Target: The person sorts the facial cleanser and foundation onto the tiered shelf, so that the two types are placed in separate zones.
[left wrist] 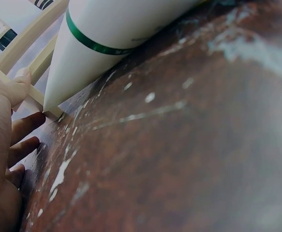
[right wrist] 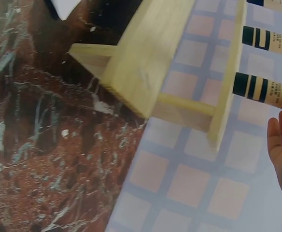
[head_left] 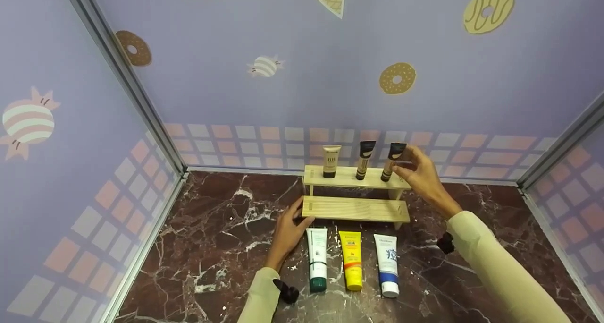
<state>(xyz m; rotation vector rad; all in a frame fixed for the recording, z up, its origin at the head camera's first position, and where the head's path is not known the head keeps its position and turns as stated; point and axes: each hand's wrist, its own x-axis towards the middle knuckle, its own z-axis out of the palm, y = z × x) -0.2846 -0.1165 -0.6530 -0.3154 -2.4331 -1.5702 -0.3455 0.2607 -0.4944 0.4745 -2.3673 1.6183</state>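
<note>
A two-tier wooden display rack (head_left: pixel 355 209) stands on the tabletop. My left hand (head_left: pixel 287 229) grips the left end of its lower shelf between thumb and fingers. Three small tubes stand on their caps on the upper shelf: a beige BB tube (head_left: pixel 331 161), a black-topped tan tube (head_left: pixel 364 160) and a similar tan tube (head_left: pixel 390 165) at the right. My right hand (head_left: pixel 421 174) pinches that right-hand tan tube from its right side. In the right wrist view, my fingers (right wrist: pixel 274 135) are right beside the tube, its dark cap end at the shelf.
In front of the rack lie a white-and-green tube (head_left: pixel 318 259), a yellow tube (head_left: pixel 351 261) and a white-and-blue tube (head_left: pixel 387 266). The dark red marbled tabletop (head_left: pixel 222 247) meets a lilac back wall (head_left: pixel 330 110), with side panels left and right.
</note>
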